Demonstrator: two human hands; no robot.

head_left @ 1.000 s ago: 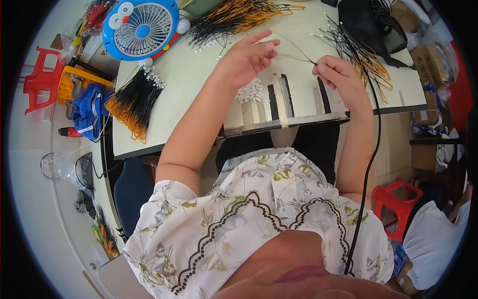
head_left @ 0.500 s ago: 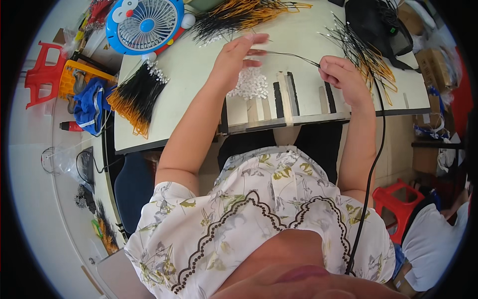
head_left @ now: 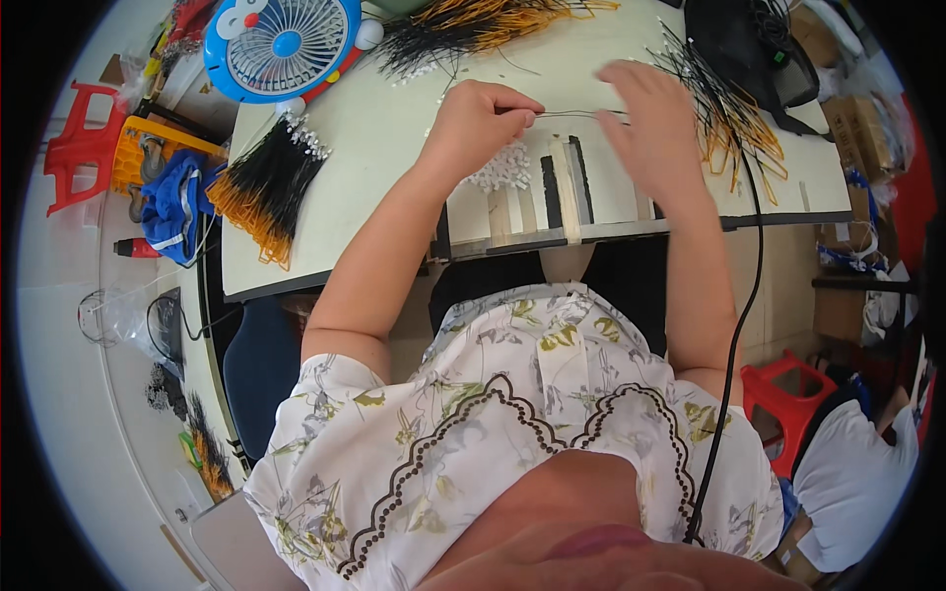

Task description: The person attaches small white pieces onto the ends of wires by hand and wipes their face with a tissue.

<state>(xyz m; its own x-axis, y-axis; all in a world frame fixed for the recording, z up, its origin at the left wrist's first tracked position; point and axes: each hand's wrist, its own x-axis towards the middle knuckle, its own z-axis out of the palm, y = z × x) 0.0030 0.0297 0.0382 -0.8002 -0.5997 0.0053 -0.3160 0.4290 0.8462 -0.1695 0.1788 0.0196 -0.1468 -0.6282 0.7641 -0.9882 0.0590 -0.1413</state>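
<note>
Over the table, my left hand (head_left: 473, 126) is closed in a pinch on a thin dark wire (head_left: 572, 112). The wire runs from those fingertips toward my right hand (head_left: 652, 133). That hand is open, its fingers stretched out and a little blurred; the wire's far end is lost near its thumb. Below and between the hands lies a pile of small white plastic connectors (head_left: 503, 169), partly covered by my left hand. Strips of black and pale tape (head_left: 567, 192) line the table's front edge beside the pile.
Bundles of black wires with orange ends lie at the left (head_left: 271, 187), the back (head_left: 473, 34) and the right (head_left: 724, 113). A blue fan (head_left: 286, 44) stands at the back left, a black bag (head_left: 754, 59) at the back right. A black cable (head_left: 754, 286) hangs past my right arm.
My left hand has gone from spread fingers to a pinch on the wire. The right hand has let its pinch go, opened, and moved slightly left and up.
</note>
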